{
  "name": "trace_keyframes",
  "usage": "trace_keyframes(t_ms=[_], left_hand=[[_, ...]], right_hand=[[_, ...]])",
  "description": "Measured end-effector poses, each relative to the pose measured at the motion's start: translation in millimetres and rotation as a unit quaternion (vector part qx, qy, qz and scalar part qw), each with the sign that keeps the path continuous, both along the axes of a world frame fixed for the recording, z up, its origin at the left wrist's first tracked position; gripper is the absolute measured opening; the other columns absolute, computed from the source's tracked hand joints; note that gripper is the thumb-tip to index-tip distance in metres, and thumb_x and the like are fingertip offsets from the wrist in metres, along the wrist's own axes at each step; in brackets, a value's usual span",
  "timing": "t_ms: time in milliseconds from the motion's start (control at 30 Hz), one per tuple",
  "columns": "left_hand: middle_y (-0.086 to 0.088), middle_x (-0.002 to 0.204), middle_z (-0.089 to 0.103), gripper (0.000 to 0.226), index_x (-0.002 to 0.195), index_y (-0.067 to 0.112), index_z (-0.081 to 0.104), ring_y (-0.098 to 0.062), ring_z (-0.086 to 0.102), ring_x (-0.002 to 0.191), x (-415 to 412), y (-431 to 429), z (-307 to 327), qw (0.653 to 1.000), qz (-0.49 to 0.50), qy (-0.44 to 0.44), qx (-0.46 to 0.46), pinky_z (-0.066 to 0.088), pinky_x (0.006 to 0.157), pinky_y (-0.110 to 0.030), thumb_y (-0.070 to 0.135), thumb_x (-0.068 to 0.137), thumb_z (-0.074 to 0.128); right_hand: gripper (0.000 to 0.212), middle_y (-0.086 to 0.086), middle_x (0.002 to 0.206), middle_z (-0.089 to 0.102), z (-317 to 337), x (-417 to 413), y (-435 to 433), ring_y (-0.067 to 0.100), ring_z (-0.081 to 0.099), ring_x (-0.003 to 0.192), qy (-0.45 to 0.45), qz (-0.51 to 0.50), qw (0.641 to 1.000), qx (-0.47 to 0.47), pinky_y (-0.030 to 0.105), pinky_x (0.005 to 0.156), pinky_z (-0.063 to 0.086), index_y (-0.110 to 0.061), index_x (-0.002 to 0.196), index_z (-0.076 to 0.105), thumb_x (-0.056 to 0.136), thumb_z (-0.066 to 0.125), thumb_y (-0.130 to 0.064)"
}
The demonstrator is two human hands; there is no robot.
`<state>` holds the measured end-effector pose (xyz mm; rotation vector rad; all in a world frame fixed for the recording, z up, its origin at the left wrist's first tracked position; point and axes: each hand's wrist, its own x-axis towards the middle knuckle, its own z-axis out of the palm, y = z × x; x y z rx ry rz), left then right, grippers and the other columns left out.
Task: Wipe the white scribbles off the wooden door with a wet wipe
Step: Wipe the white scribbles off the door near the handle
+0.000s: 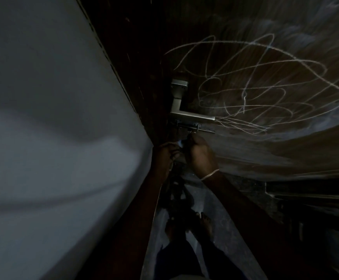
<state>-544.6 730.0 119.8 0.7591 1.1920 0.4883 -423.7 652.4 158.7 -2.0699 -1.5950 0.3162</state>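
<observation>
white scribbles [261, 87] loop across the dark wooden door [245, 152], unwiped.

Both forearms are bare, no sleeves showing. A thin pale chain bracelet [209, 174] circles the right wrist, just behind the fingers [193, 141]. Dark trousers [176, 257]; bare feet [205, 221] below.
</observation>
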Motion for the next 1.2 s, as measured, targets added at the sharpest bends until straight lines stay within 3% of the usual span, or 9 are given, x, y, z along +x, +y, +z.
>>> trace_keyframes(t_ms=[133,267,367,533,667,800,900,1033,1200], left_hand=[[0.001,0.066,0.069,0.031,0.077,0.023,0.077,-0.018,0.056,0.065,0.4,-1.8,-1.7,0.999,-0.019,-0.003,0.028,0.041,0.064,-0.027,0.004,0.093,0.058],[-0.002,0.085,0.069,0.018,0.105,0.008,0.071,-0.013,0.067,0.072,-4.3,2.9,-3.5,0.997,-0.062,0.019,0.042,0.054,0.065,-0.026,0.002,0.092,0.058],[-0.009,0.085,0.067,0.027,0.120,-0.010,0.061,-0.024,0.059,0.075,-6.2,5.8,-1.9,0.995,-0.092,0.020,0.044,0.047,0.073,-0.033,-0.008,0.094,0.052],[0.003,0.068,0.071,0.031,0.086,0.020,0.076,-0.020,0.058,0.068,-5.4,2.7,-3.1,0.997,-0.065,0.005,0.039,0.044,0.066,-0.030,-0.005,0.092,0.058],[0.007,0.074,0.073,0.019,0.096,0.011,0.073,-0.010,0.068,0.066,-2.3,1.6,-5.2,0.998,-0.043,0.024,0.040,0.054,0.061,-0.024,-0.001,0.091,0.060],[0.006,0.069,0.074,0.018,0.092,0.011,0.072,-0.005,0.064,0.058,2.3,-3.9,-2.3,0.998,-0.033,0.016,0.053,0.049,0.055,-0.020,-0.004,0.089,0.062],[0.000,0.077,0.073,0.020,0.108,-0.004,0.069,-0.009,0.067,0.063,2.5,-1.9,-3.5,0.998,-0.027,0.019,0.044,0.052,0.059,-0.021,-0.007,0.091,0.058],[-0.012,0.086,0.066,0.026,0.119,-0.017,0.057,-0.018,0.059,0.066,0.7,-1.1,-2.3,0.997,-0.049,0.021,0.063,0.048,0.062,-0.025,-0.009,0.096,0.050],[-0.002,0.080,0.071,0.021,0.111,-0.010,0.066,-0.006,0.068,0.062,3.2,-4.4,-2.4,0.998,-0.025,0.028,0.058,0.054,0.061,-0.019,-0.009,0.092,0.057]], right_hand=[[0.027,0.016,0.111,0.065,-0.7,17.6,-3.1,0.032,0.065,0.096,0.020,-0.057,0.998,-0.006,0.031,0.084,0.051,-0.007,0.107,0.071,0.091,0.054,-0.019],[0.028,0.016,0.125,0.060,-1.0,7.3,14.8,0.032,0.063,0.108,0.036,-0.031,0.998,-0.047,0.033,0.092,0.052,-0.008,0.119,0.069,0.092,0.063,-0.016],[0.032,0.013,0.124,0.060,-1.3,3.8,2.4,0.031,0.060,0.111,-0.015,-0.020,0.997,-0.074,0.034,0.085,0.052,-0.014,0.122,0.067,0.093,0.060,-0.027],[0.028,0.018,0.112,0.065,11.1,15.4,11.0,0.038,0.068,0.083,-0.085,-0.068,0.992,-0.068,0.038,0.064,0.055,-0.009,0.107,0.070,0.080,0.066,-0.014],[0.021,0.014,0.104,0.068,13.2,3.9,19.0,0.034,0.066,0.088,-0.124,-0.046,0.990,-0.049,0.037,0.071,0.053,-0.009,0.101,0.070,0.086,0.061,-0.020],[0.041,0.012,0.112,0.065,12.2,13.9,7.7,0.035,0.059,0.104,-0.178,-0.067,0.979,-0.077,0.043,0.081,0.043,-0.012,0.101,0.070,0.084,0.043,-0.038],[0.020,0.007,0.108,0.067,18.7,15.9,18.9,0.032,0.059,0.104,-0.196,-0.072,0.975,-0.080,0.043,0.082,0.040,-0.014,0.096,0.072,0.082,0.065,-0.026],[0.008,0.005,0.098,0.069,20.7,3.6,24.4,0.031,0.061,0.098,-0.204,-0.039,0.978,-0.039,0.041,0.078,0.032,-0.014,0.080,0.071,0.076,0.067,-0.019],[0.035,0.007,0.100,0.068,21.9,14.1,20.6,0.032,0.059,0.097,-0.203,-0.057,0.977,-0.038,0.045,0.080,0.032,-0.012,0.084,0.070,0.079,0.046,-0.037]])
